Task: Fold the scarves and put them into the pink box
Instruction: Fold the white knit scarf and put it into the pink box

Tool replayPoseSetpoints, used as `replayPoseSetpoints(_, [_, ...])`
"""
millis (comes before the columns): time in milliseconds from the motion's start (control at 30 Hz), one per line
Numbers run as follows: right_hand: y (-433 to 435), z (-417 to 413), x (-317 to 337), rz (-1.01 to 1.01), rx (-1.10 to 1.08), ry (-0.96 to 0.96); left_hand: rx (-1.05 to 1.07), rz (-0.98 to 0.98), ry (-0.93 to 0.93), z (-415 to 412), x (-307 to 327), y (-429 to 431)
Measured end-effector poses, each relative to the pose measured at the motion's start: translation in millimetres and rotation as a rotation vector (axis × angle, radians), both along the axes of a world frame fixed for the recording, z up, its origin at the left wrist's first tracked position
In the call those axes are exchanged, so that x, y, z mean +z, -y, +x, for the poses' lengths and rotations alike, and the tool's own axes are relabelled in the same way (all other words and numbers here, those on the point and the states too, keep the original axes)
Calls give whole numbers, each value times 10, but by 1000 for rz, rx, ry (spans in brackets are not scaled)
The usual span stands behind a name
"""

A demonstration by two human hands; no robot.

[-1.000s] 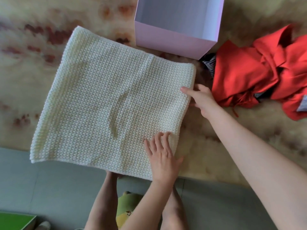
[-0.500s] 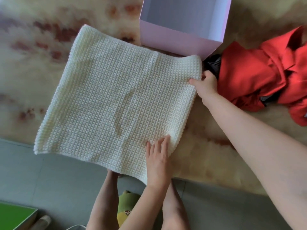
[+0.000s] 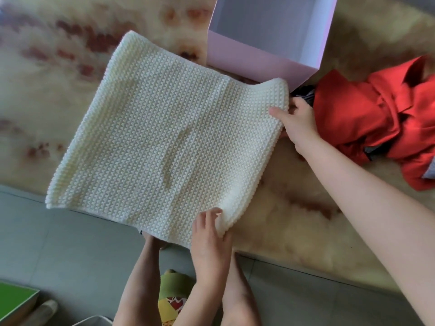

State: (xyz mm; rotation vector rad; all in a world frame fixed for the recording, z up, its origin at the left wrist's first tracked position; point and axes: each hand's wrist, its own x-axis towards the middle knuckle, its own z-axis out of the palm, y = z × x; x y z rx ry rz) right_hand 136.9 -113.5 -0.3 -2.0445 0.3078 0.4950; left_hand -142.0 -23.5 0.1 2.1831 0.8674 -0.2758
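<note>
We see the pink box [image 3: 259,63] open on top. The scarf [image 3: 164,142] lies just beside its near wall, the red cloth [image 3: 357,118] crowds its near right corner; the rug [image 3: 58,67] left of it gives passage.

Chunky knit yarn in the cream scarf [image 3: 164,142], ribbed in even rows, matt, soft and nubbly. Smooth matt card for the pink box [image 3: 259,64], flat-walled, paler inside. Thin woven cloth in the red scarf [image 3: 367,118], smooth, catches a slight sheen along the creases. Long fluffy pile on the rug [image 3: 294,220], cream with brownish patches, looks like fur or fake fur. Smooth grey tiles on the floor [image 3: 58,243], dull finish, thin joints. Smooth green top on the board [image 3: 11,300] at the near left corner, pale wood-like edge.
</note>
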Motion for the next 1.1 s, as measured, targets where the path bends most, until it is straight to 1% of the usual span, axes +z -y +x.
replayPoseSetpoints(67, [-109, 0, 86, 18, 2, 34, 81, -51, -31, 3, 129, -135])
replayPoseSetpoints(233, [-559, 6, 272, 42, 26, 106, 301, -211, -3, -40, 368, -552])
replayPoseSetpoints(367, [-1053, 48, 379, 78, 77, 142, 415, -246, 7, -37, 441, -935])
replayPoseSetpoints(467, [-1510, 55, 432, 5, 126, 185, 477, -243, 29, -58, 473, -1308])
replayPoseSetpoints(600, [-2181, 78, 449, -203, 139, 239, 508, -247, 67, -71, 519, -1851])
replayPoseSetpoints(733, [-2836, 124, 387, -262, 176, 285, 512, -216, 82, -23, 494, -2437])
replayPoseSetpoints(833, [-3258, 149, 307, -329, 209, 264, 524, -211, 64, -7, 420, -2830])
replayPoseSetpoints(967, [-3514, 68, 58, -418, 295, 252, 539, -224, 38, -30, 260, -3077])
replayPoseSetpoints(1100, [-3503, 31, -52, -417, 420, 238, 545, -327, -90, -5, 116, -3140])
